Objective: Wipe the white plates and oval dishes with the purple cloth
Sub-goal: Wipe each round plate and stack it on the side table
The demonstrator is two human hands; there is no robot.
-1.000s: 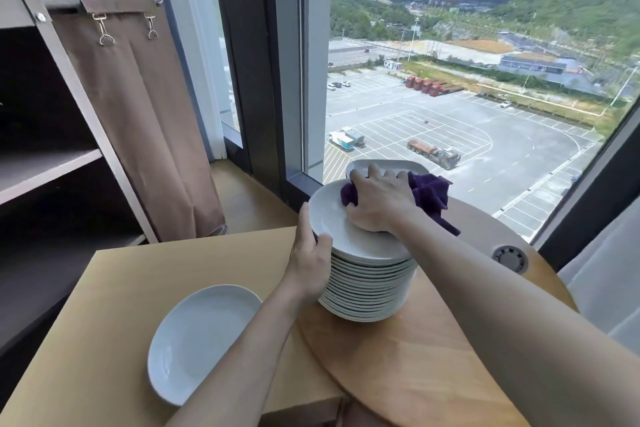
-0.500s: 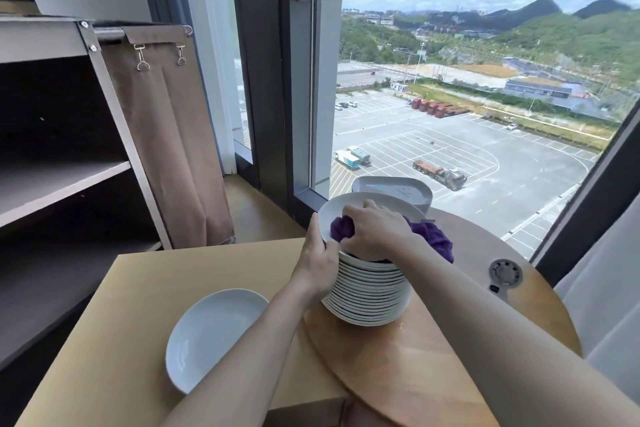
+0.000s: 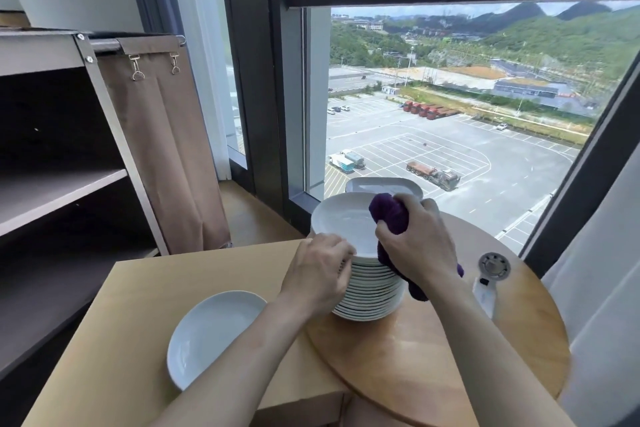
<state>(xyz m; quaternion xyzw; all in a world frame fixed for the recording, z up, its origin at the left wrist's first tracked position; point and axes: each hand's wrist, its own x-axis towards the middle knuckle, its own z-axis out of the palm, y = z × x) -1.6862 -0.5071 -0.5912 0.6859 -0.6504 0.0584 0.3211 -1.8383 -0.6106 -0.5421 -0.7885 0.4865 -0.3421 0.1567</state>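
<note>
Top plate (image 3: 346,222) of the stack (image 3: 370,291) on the table (image 3: 433,357) lies tilted directly ahead, between the hands: the left hand (image 3: 318,274) curls round its near rim, the right hand (image 3: 419,246) clutches the bunched purple cloth (image 3: 389,215) at its right edge.

Large window (image 3: 450,107) over daylit car park, dark shelving (image 3: 59,191), brown curtain (image 3: 162,149), wooden tables (image 3: 117,340)

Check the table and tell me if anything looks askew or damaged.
Nothing looks spilled or broken. The top plate sits tilted on the stack, left hand at its rim, right hand gripping the cloth against it. A lone plate lies apart from the stack.
</note>
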